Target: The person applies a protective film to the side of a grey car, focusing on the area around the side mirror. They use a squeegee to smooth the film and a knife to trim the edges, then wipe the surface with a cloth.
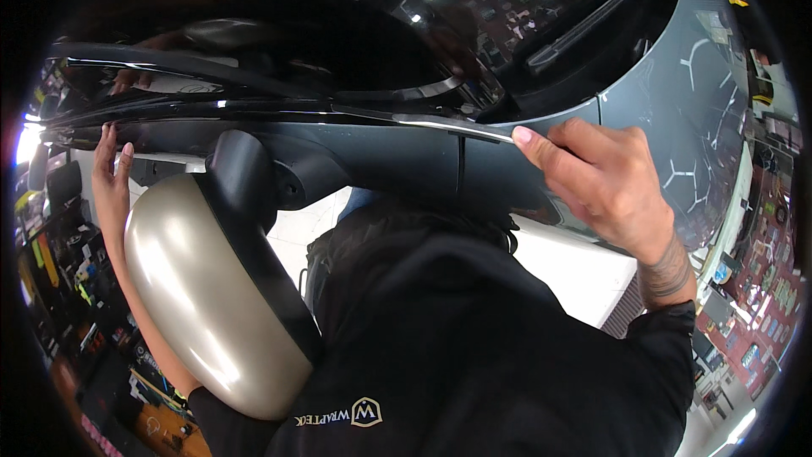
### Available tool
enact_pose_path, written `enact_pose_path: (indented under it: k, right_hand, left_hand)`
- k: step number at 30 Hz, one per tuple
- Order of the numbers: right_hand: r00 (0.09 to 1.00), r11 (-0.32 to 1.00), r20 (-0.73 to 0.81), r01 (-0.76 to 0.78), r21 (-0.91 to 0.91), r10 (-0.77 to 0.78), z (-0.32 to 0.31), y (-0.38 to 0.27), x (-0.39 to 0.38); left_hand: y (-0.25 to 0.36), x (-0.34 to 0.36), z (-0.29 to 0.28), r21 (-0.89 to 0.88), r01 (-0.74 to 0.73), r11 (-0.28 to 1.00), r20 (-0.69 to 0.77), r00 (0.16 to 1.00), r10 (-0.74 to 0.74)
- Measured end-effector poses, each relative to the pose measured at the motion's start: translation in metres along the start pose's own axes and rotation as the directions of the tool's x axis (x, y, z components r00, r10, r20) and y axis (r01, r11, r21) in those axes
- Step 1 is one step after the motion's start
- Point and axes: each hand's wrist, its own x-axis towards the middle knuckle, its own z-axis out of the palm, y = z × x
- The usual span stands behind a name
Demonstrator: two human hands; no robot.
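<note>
My right hand (592,178) grips a thin, flat silver strip (457,128) between thumb and fingers; it runs along the black trim (279,107) at the base of the car's window. My left hand (113,165) reaches to that trim at the far left, fingertips against it, fingers extended. A champagne-coloured side mirror (203,288) with a black base (237,165) lies between my left forearm and my body, below the trim. The grey body panel (499,165) continues to the right under my right hand.
The glossy dark windshield with a wiper (584,17) fills the top; the curved grey bonnet (694,118) spans the right. Shelves of mixed items (59,279) stand at the left rim. A white tiled floor (296,237) and a white surface (567,275) show below the car.
</note>
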Motion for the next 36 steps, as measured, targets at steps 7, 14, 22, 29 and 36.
enact_pose_path:
  k: [7,14,22,29,36]
  right_hand:
    - [0.99,0.996,0.119,0.077,0.039,-0.081,-0.009,0.008,0.014]
    - [0.98,0.988,0.133,0.153,-0.031,-0.147,0.007,0.004,0.023]
    - [0.972,0.971,0.056,0.233,-0.056,-0.23,-0.013,-0.009,0.015]
    - [0.974,0.976,0.079,0.216,-0.014,-0.214,-0.01,0.002,0.014]
    - [0.968,0.97,0.064,0.241,0.02,-0.242,-0.014,0.006,0.019]
  left_hand:
    - [0.112,-0.049,-0.068,0.025,0.022,0.999,0.135,0.99,-0.025]
    - [0.26,-0.087,-0.029,0.164,-0.332,0.929,0.43,0.872,0.235]
    - [0.283,-0.082,-0.01,0.487,-0.431,0.76,0.496,0.853,0.166]
    - [0.285,-0.07,0.002,0.429,-0.445,0.786,0.544,0.822,0.168]
    - [0.286,-0.066,-0.006,0.314,-0.455,0.833,0.567,0.794,0.22]
